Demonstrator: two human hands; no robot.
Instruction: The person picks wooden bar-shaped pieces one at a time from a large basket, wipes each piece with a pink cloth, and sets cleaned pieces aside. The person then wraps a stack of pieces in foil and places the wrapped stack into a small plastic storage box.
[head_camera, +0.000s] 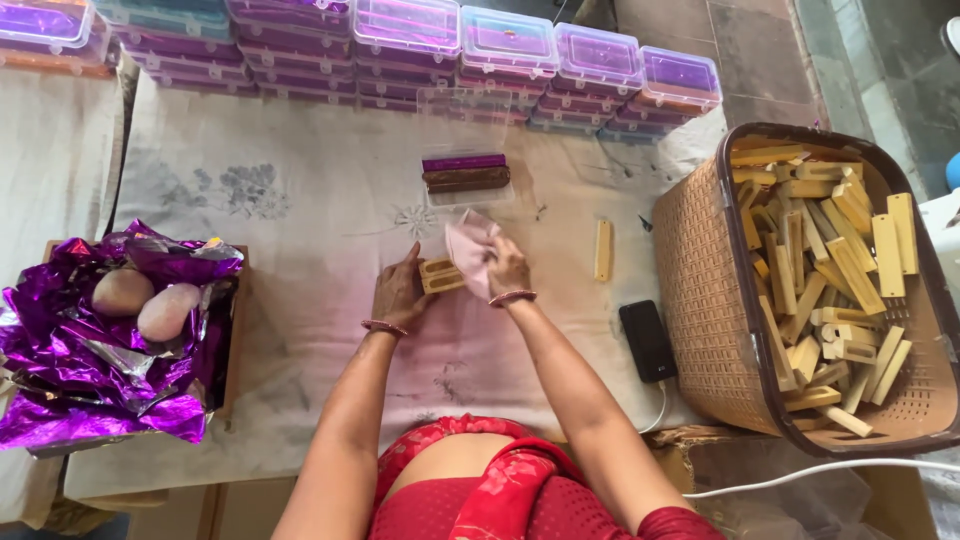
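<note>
Wooden block gripped by left hand; right hand clutching pink cloth; basket well apart.

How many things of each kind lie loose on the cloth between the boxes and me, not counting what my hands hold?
Wooden block: 1
Phone: 1
Purple stick: 1
Brown stick: 1
Total: 4

- Wooden block is lying on the cloth-covered table, between left hand and right hand.
- Basket is standing at right, phone beside it.
- Foil sheet is lying at left.
- Boxes are sitting behind.
</note>
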